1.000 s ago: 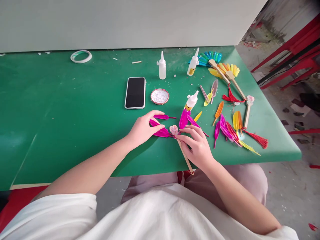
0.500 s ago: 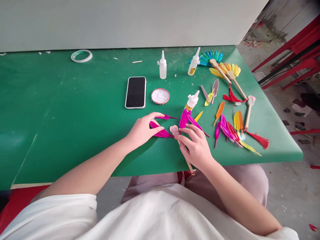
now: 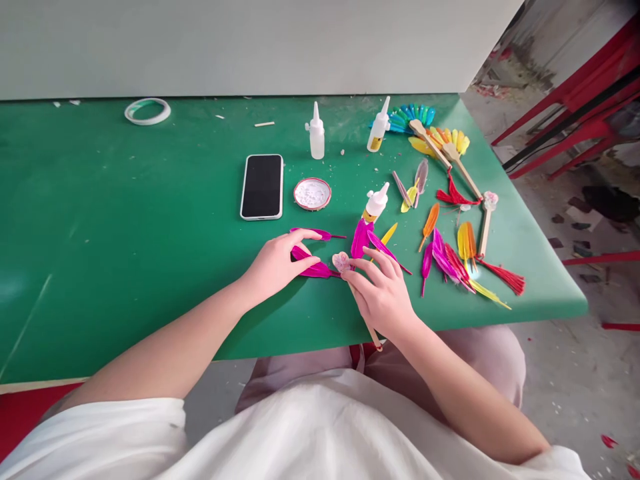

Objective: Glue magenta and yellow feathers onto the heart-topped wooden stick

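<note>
My left hand (image 3: 274,265) has its thumb and fingers closed on a magenta feather (image 3: 314,270), whose quill points right to the wooden fan handle. Its index finger reaches over a second magenta feather (image 3: 325,235) lying just beyond. My right hand (image 3: 384,290) grips the wooden fan handle (image 3: 371,328) near its rounded, glue-coated head (image 3: 341,261). A broad magenta feather (image 3: 361,239) stands out from behind the right fingertips, and another thin magenta feather (image 3: 390,252) lies beside it. The right palm side is hidden.
A glue bottle (image 3: 376,202) stands just past my right hand. Farther back are two more glue bottles (image 3: 317,137), a phone (image 3: 261,187), a small round lid (image 3: 313,193) and a tape roll (image 3: 147,111). Loose feathers (image 3: 437,253) and feather fans (image 3: 450,143) lie at right.
The whole view has shifted slightly, so everything sits a little farther left. Both hands keep their hold on the feather and the fan handle, with hardly any movement against the table.
</note>
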Action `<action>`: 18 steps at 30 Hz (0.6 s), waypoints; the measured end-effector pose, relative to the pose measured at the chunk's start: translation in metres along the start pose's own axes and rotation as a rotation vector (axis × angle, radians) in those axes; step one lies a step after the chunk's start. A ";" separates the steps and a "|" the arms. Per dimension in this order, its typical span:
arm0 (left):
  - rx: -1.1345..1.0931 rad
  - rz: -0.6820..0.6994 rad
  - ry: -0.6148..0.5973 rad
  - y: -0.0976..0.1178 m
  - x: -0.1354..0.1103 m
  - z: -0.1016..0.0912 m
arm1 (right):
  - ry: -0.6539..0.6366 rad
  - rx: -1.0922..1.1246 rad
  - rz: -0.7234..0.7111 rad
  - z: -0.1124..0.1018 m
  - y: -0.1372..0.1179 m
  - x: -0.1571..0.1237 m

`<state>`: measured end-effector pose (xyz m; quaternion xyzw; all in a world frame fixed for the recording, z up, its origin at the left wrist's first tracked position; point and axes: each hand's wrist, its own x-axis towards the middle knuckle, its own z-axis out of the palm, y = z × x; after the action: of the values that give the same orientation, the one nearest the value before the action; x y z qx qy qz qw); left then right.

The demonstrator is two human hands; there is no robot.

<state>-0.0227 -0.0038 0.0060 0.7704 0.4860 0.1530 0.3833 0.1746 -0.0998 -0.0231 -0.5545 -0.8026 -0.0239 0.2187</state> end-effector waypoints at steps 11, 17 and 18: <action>-0.023 -0.064 0.050 0.000 -0.001 -0.010 | -0.009 -0.030 -0.024 0.000 -0.003 0.002; -0.062 -0.088 0.047 0.000 0.000 -0.015 | 0.216 0.128 0.137 -0.015 0.017 -0.002; -0.060 -0.088 0.049 0.000 0.000 -0.015 | 0.273 0.139 0.255 -0.020 0.025 -0.003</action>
<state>-0.0322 0.0027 0.0160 0.7324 0.5240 0.1693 0.4003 0.2046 -0.0988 -0.0116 -0.6267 -0.6886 -0.0154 0.3645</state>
